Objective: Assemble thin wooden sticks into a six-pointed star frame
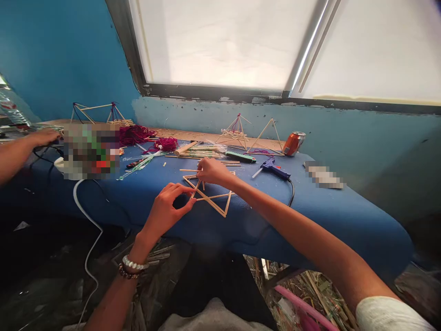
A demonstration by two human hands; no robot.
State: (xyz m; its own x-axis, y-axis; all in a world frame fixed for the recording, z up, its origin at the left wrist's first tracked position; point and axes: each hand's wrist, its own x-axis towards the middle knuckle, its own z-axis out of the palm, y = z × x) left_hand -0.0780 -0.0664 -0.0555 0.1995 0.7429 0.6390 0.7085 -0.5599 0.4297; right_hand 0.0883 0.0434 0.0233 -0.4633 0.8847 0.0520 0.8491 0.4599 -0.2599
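Fingers of the left hand (167,210) form a narrow pinch at one stick of the wooden stick frame (211,205), and they seem to hold it there. The frame lies flat, near the front edge of the blue-covered table (310,220). Fingers of the right hand (213,171) rest on the upper sticks, a little spread, but I cannot tell if they grip. At this moment both hands work together on the same frame. Behind it lie a hot glue gun (272,168), an orange soda can (294,143) and two finished-looking pyramid frames (265,138) with purple thread (134,134) farther left. At the far left, another person's hand (44,137) reaches over the table edge, well apart from the frame.
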